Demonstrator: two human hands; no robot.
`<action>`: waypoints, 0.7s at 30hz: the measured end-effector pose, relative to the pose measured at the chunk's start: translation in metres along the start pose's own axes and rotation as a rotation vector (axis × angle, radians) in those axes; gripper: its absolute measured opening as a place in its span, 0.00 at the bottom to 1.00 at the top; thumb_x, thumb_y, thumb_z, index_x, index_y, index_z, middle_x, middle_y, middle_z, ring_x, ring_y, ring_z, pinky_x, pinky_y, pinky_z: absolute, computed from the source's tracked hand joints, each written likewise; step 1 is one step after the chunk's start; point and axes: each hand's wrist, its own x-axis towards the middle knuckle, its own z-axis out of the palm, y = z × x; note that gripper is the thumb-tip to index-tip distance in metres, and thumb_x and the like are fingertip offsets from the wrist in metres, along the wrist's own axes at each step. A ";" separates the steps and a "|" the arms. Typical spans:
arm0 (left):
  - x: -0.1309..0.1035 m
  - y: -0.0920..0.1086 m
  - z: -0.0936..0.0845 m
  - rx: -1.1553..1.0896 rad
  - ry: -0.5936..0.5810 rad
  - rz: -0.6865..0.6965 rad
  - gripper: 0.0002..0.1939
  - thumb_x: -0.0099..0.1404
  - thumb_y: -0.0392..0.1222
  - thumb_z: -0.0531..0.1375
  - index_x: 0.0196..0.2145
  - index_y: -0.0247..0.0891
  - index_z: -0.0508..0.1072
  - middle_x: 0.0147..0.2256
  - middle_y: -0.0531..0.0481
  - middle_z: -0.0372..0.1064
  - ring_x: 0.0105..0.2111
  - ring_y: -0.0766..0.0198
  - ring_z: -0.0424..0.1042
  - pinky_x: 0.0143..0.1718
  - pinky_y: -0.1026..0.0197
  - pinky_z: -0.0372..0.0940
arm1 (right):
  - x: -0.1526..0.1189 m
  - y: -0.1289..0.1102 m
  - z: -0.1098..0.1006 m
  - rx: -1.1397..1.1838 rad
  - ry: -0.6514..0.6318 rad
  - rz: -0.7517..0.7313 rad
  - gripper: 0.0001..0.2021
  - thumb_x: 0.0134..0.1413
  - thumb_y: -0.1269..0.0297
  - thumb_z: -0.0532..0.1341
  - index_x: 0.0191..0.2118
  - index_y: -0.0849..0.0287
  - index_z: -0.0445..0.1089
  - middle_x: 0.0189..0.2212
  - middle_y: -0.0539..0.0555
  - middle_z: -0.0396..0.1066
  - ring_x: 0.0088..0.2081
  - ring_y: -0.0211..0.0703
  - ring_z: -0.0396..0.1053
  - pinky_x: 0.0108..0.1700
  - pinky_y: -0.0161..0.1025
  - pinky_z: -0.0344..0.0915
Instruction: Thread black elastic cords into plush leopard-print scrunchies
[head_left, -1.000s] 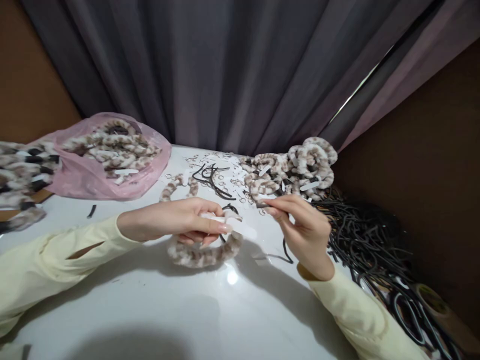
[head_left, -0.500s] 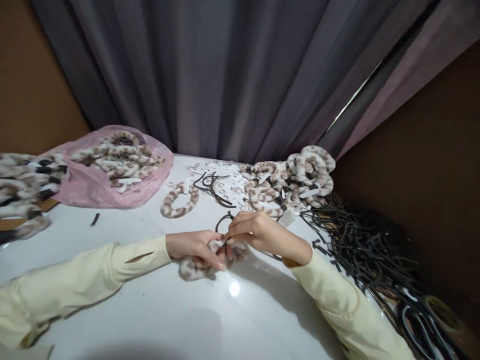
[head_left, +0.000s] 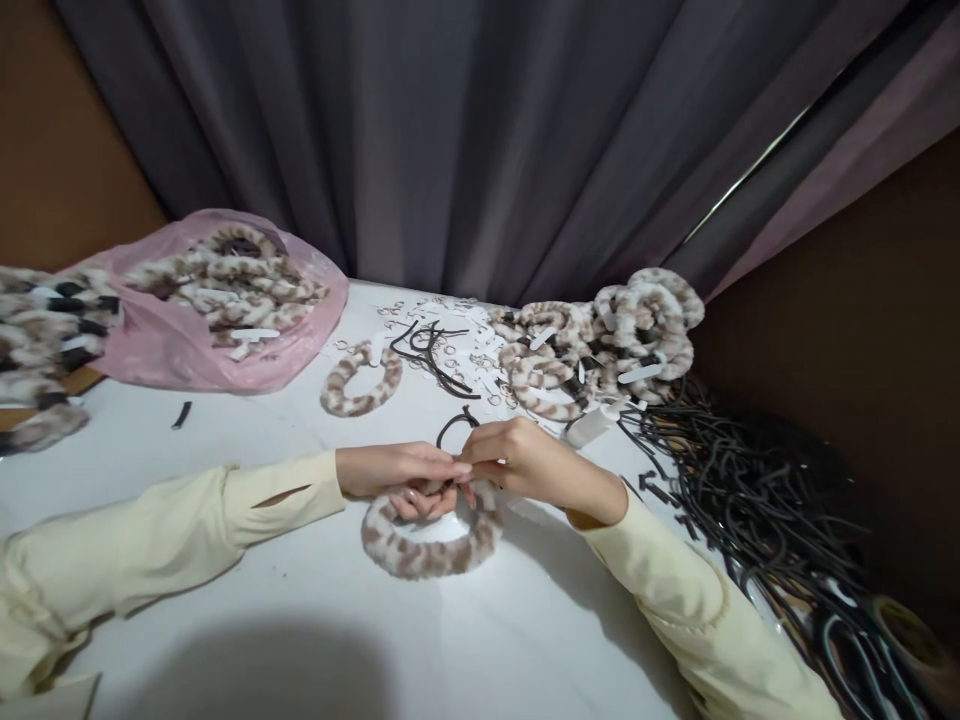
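Note:
A furry ring, white with brown spots, hangs below both my hands just over the white table. My left hand is closed on its top part, with thumb and fingertips pinched and the other fingers curled inside the ring. From the right, my right hand meets it, fingers pinched at the same spot, where the ring's ends are hidden. Something small and dark shows between the fingertips. Just behind the right hand a thin black cord loop lies on the table. Another spotted furry ring lies farther back.
At the left, a pink plastic bag holds several furry rings, beside more rings. Metal rings and white tags with black cords lie at the back. A ring pile, white bottle and black cord heap are right.
More of the furry ring now shows beneath my hands. My left thumb has moved up from the ring's front to the fingertips of my right hand. The whole view has shifted slightly.

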 end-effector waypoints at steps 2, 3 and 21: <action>0.001 -0.001 0.000 0.027 0.004 0.011 0.21 0.61 0.55 0.55 0.32 0.30 0.67 0.20 0.54 0.59 0.15 0.76 0.43 0.13 0.68 0.37 | 0.000 -0.001 -0.001 0.009 -0.005 0.010 0.08 0.56 0.73 0.57 0.33 0.63 0.74 0.29 0.55 0.72 0.30 0.36 0.68 0.34 0.31 0.61; 0.002 -0.001 0.001 0.039 0.011 0.018 0.20 0.61 0.55 0.55 0.31 0.30 0.67 0.19 0.55 0.59 0.14 0.77 0.43 0.13 0.69 0.37 | 0.001 -0.002 -0.001 0.017 -0.012 0.015 0.08 0.56 0.73 0.57 0.33 0.63 0.74 0.29 0.54 0.72 0.30 0.36 0.68 0.34 0.31 0.61; 0.002 0.000 0.008 0.120 0.258 0.181 0.15 0.61 0.50 0.57 0.31 0.35 0.60 0.27 0.49 0.71 0.14 0.79 0.46 0.14 0.69 0.37 | -0.003 -0.004 -0.019 0.066 -0.051 0.095 0.11 0.54 0.78 0.55 0.38 0.63 0.73 0.31 0.54 0.74 0.31 0.35 0.70 0.34 0.30 0.61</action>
